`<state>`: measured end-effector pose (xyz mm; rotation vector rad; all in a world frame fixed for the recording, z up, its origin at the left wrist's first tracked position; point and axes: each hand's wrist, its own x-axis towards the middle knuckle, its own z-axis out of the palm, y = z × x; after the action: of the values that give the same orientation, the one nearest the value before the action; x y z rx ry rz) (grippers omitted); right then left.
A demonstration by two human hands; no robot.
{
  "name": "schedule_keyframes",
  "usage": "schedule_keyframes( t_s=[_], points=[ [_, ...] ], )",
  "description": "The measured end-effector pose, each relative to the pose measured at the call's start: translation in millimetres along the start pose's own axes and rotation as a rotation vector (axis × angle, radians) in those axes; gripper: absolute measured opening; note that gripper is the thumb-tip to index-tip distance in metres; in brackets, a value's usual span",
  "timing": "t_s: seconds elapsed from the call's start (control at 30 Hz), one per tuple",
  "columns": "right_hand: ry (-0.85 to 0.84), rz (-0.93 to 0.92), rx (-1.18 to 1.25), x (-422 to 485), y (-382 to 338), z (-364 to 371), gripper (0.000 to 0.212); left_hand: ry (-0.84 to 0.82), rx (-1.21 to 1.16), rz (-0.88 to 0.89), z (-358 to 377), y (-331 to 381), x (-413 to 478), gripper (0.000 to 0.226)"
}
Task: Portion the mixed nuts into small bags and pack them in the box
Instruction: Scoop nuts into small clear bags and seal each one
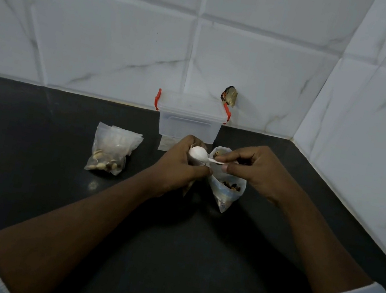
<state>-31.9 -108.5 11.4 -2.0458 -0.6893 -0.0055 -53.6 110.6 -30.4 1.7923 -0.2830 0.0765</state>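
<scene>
Your left hand (178, 167) curled round small bag (187, 190), upright on dark counter (29, 170). Your right hand (256, 172) pinches white spoon (198, 153) by handle, bowl at small bag's mouth. Open nut bag (226, 190) just beside, at 3 o'clock of left hand. Filled bags (109, 152) at 9 o'clock. Clear box (190, 120), red latches, at 12 o'clock against wall

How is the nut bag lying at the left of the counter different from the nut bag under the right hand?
The left bag lies flat, untouched; the right bag stands upright, open-mouthed, below the right hand. The left bag shows pale nuts; the right bag shows darker pieces. Both are clear plastic on the dark counter.
</scene>
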Motion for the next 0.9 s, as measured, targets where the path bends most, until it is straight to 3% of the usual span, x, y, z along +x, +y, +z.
schedule_keyframes(
  t_s=[0.17,0.27,0.4,0.5,0.57,0.63,0.73,0.9],
  points=[
    [0.091,-0.075,-0.018,0,-3,-5,0.024,-0.007,0.004,0.008,-1,0,-1,0.050],
    [0.173,-0.067,-0.191,-1,0,-17,0.021,-0.034,0.008,-0.014,-2,2,-2,0.048],
    [0.068,0.061,-0.556,-3,11,-28,0.025,-0.131,-0.115,-0.073,-4,8,-6,0.042],
    [-0.062,0.120,-0.659,-3,13,-28,0.021,-0.107,-0.167,-0.125,-6,9,-8,0.061],
    [-0.054,0.089,-0.699,-1,11,-25,0.009,-0.095,-0.191,-0.156,-8,9,-8,0.075],
    [0.020,-0.011,-0.612,-1,-1,-18,0.019,-0.096,-0.209,-0.168,-8,10,-10,0.082],
    [-0.022,-0.082,-0.249,-2,-26,12,0.015,-0.100,-0.269,-0.105,-6,14,-15,0.078],
    [0.083,-0.219,-0.307,6,-34,53,0.005,0.042,-0.284,-0.096,-13,16,-23,0.083]
  ],
)
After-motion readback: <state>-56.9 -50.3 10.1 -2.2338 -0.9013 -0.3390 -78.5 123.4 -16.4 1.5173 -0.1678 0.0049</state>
